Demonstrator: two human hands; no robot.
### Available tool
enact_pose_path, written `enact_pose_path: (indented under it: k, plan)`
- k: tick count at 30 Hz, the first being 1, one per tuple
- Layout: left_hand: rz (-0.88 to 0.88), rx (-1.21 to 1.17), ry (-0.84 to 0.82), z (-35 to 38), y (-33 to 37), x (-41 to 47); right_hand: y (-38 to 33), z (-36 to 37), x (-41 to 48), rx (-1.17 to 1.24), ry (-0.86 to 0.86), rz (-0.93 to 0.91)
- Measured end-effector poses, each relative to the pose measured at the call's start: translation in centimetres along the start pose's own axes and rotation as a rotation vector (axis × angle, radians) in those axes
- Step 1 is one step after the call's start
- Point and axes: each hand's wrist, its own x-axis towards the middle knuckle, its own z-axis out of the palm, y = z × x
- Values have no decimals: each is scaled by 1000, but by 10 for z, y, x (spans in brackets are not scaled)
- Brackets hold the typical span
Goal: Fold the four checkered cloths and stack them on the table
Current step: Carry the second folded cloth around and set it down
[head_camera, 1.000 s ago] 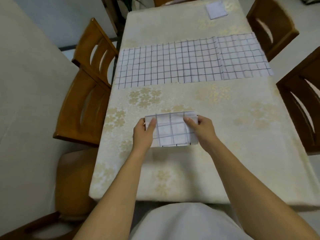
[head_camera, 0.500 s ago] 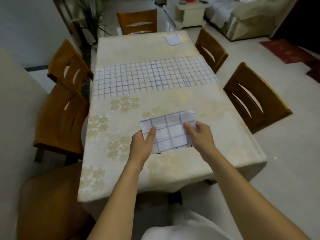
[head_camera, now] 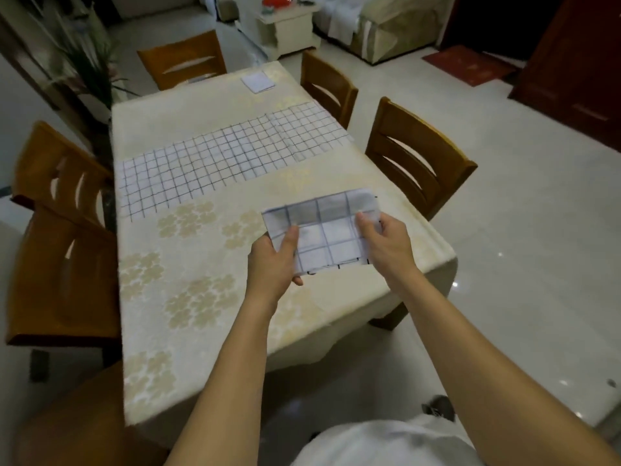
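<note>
A folded white checkered cloth (head_camera: 324,227) hangs just above the table's near right part, lifted by both hands. My left hand (head_camera: 274,262) grips its left edge, thumb on top and fingers underneath. My right hand (head_camera: 386,245) pinches its right edge. Farther back, unfolded checkered cloths (head_camera: 215,166) lie flat in a band across the table (head_camera: 201,314), a second one (head_camera: 302,129) overlapping at the right end. A small folded white cloth (head_camera: 258,82) lies at the far end of the table.
The table carries a cream flowered tablecloth. Wooden chairs stand at the left (head_camera: 60,264), at the right (head_camera: 416,159) and at the far end (head_camera: 183,63). A plant (head_camera: 84,62) stands at the far left corner. Tiled floor lies to the right.
Both hands have lifted the folded cloth off the table and carried it to the right. The view has swung up and right, showing more of the room.
</note>
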Motion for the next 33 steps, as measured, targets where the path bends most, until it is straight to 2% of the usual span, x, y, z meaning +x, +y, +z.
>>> enact_pose_path:
  k: [6, 13, 20, 27, 33]
  plan:
    - [-22, -47, -115, 104, 33, 6, 16, -100, 21, -14, 135, 5]
    - [-35, -82, -214, 244, 73, 10, 35, -245, 54, 29, 188, 73]
    - [27, -132, -330, 383, 117, 13, 48, -382, 85, 11, 350, 70]
    - [157, -101, -402, 459, 155, 30, 53, -452, 121, -78, 470, -8]
    - [303, -60, -314, 515, 165, 68, 53, -492, 159, -167, 482, 1]
